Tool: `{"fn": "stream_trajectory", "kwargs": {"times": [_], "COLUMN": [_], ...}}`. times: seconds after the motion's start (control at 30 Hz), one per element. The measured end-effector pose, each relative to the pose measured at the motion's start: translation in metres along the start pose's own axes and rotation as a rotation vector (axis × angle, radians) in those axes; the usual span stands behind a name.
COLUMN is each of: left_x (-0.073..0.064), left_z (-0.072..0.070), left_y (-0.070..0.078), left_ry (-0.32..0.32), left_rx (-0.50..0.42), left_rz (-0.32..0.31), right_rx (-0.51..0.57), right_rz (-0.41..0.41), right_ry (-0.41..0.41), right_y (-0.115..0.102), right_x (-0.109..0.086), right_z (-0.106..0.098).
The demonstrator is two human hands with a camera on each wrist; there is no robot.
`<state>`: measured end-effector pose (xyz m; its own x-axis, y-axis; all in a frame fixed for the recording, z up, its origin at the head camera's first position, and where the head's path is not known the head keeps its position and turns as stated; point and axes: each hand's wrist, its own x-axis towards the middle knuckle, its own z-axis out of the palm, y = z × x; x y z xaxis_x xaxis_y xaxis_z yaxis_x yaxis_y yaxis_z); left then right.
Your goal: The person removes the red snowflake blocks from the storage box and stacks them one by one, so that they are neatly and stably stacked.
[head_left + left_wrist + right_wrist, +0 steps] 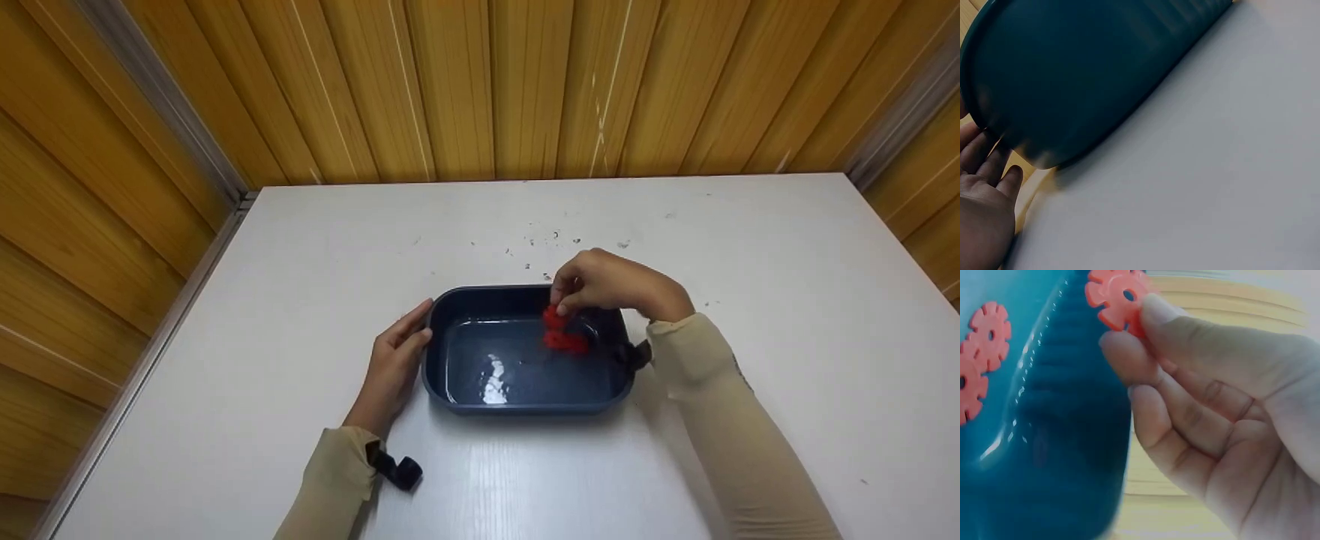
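A person in beige sleeves worked with both bare hands at a dark blue tray on a white tabletop. The right hand reached in over the tray's right end, its grip closed to a pinch: thumb and index finger held the edge of a red notched disc with a hole at its centre. The other fingers curled loosely below, clear of the piece. Two more red discs, notched the same way, showed inside the tray toward its right end, one touching the other; motion blur softened them in the head view.

The left hand rested against the outside of the tray's left end, its grip relaxed, fingers extended along the wall and wrapped around nothing. A black strap circled the left cuff. Small dark specks dotted the tabletop beyond the tray. Yellow-brown wood-grain panels rose behind the tabletop's far edge, with more along the left side, beyond a metal rail.
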<state>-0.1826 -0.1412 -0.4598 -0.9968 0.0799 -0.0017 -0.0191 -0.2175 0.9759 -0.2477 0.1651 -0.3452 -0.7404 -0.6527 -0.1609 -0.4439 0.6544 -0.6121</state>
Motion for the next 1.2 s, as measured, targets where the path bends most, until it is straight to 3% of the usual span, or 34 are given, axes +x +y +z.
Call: {"fn": "stream_trajectory", "kwargs": {"times": [0.33,0.8,1.2], "left_x": [0.000,0.000,-0.001], "left_z": [-0.004,-0.005,-0.004], "left_y": [0.000,0.000,0.001], "left_ry": [0.005,0.012,0.021], "left_rx": [0.015,0.011,0.016], "left_rz": [0.002,0.000,-0.006], "right_rx": [0.023,0.090,0.122], "right_rz": [0.049,0.154,0.337], "right_ry": [0.062,0.233,0.345], "right_y": [0.007,0.035,0.069], "right_x": [-0.016,-0.046,-0.068], "right_z": [-0.017,-0.028,-0.022]}}
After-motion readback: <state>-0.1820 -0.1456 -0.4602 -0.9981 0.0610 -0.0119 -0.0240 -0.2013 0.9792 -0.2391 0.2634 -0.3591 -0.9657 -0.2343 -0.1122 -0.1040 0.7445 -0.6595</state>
